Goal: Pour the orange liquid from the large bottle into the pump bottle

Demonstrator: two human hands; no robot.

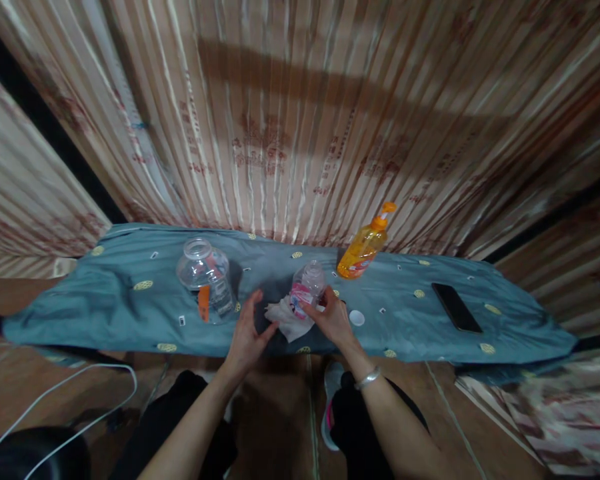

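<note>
Our right fingers [311, 309] are closing round the small clear bottle [309, 288], apparently steadying it beside the white cloth [291, 320]; our left fingers [254, 307] are spreading open, holding nothing, near the cloth on the blue-covered surface [130, 313].

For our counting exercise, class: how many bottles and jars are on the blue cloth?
3: a clear jar at left, a pink-labelled bottle in the middle, gripped by the right hand, and an orange pump bottle farther back, to the right. None looks hidden.
</note>
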